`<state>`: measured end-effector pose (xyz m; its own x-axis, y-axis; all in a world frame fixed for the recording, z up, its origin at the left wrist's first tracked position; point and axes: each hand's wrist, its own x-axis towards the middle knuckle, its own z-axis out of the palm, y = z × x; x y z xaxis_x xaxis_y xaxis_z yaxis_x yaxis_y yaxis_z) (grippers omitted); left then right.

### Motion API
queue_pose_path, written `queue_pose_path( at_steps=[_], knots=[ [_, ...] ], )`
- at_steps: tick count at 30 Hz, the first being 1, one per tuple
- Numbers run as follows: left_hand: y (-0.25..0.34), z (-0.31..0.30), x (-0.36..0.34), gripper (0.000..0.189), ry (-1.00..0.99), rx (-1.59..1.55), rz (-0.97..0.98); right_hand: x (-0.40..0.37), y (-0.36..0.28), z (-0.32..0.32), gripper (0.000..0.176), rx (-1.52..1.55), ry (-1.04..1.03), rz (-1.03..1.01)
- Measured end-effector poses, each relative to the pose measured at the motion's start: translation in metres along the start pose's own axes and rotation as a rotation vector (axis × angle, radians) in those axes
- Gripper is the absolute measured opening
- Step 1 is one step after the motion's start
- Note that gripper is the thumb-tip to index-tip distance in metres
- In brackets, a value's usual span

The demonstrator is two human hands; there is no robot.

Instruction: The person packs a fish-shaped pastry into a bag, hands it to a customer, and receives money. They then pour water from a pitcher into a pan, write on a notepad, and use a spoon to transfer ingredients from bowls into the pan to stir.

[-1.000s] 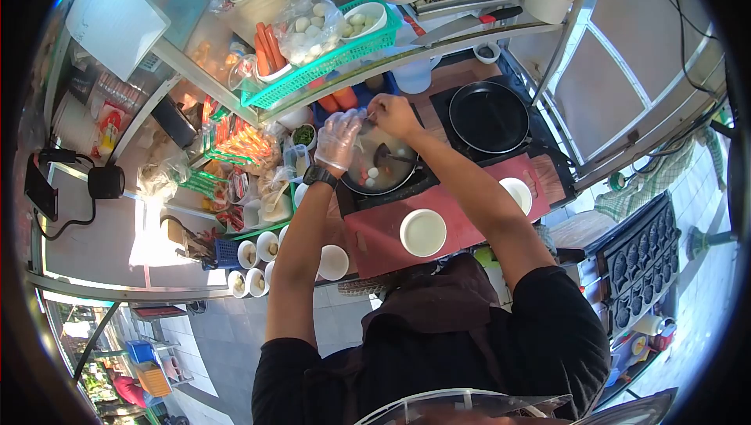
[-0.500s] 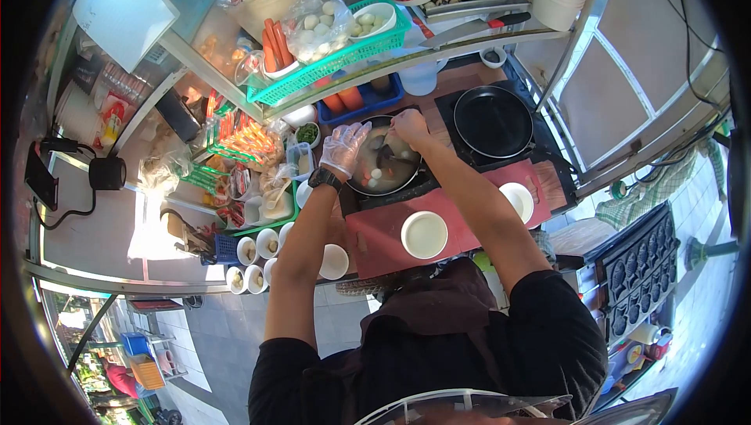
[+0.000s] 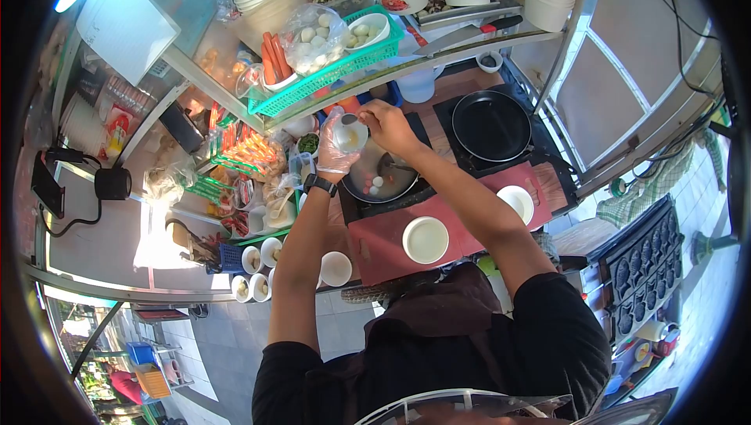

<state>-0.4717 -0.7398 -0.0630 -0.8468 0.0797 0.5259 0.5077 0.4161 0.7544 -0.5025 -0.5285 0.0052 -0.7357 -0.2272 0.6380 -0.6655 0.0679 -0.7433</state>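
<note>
My left hand [image 3: 332,147], in a clear plastic glove, is closed around a small white cup [image 3: 353,140] tilted above the pan. My right hand [image 3: 388,126] is bare and pinched at the cup's rim. A dark grey, rounded thing shows at the cup's mouth near these fingertips; I cannot make out what it is. Below both hands, a black pan [image 3: 403,189] on the stove holds cloudy broth with white and pinkish balls [image 3: 376,184]. A dark ladle [image 3: 388,163] lies in the broth, apart from my hands.
An empty black frying pan [image 3: 491,124] sits at the right. White bowls [image 3: 425,239] stand on the red board [image 3: 375,249]. Above the stove is a shelf with a green basket [image 3: 328,73] and a knife [image 3: 461,37]. Several filled cups [image 3: 252,259] are at the left.
My left hand has risen slightly and now shows a white cup in its grip. My right hand has moved left and away from the pan to the cup; the ladle stays in the broth.
</note>
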Motion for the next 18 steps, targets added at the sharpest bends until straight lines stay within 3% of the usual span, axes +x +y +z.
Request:
queue_pose_path(
  at_steps=[1,3,4,6,9,12,16,18],
  knots=[
    [0.004,-0.001,0.002,0.102,0.009,0.0,0.014,-0.001,-0.003,-0.002,0.008,0.0,0.001,-0.001],
    [0.005,-0.002,0.007,0.102,0.018,0.002,0.038,0.0,-0.004,-0.005,0.008,0.074,-0.186,-0.078],
    [0.006,0.002,0.009,0.102,0.024,-0.122,-0.002,0.002,-0.003,-0.006,0.008,0.072,-0.184,-0.082],
    [-0.006,0.006,0.008,0.102,0.028,-0.315,-0.023,0.004,-0.01,-0.009,0.008,-0.029,0.009,-0.06],
    [-0.007,0.008,0.006,0.101,0.041,-0.409,-0.135,0.002,-0.013,-0.013,0.009,0.025,-0.08,-0.106],
    [-0.003,0.008,0.013,0.102,0.036,-0.29,0.021,0.004,-0.008,-0.014,0.009,0.101,-0.024,-0.02],
    [0.004,0.01,0.011,0.101,0.041,-0.344,-0.028,0.002,-0.01,-0.018,0.008,0.03,0.039,-0.031],
    [0.005,0.008,0.013,0.1,0.043,-0.175,0.015,0.005,-0.01,-0.022,0.007,0.175,-0.099,0.12]
  ],
)
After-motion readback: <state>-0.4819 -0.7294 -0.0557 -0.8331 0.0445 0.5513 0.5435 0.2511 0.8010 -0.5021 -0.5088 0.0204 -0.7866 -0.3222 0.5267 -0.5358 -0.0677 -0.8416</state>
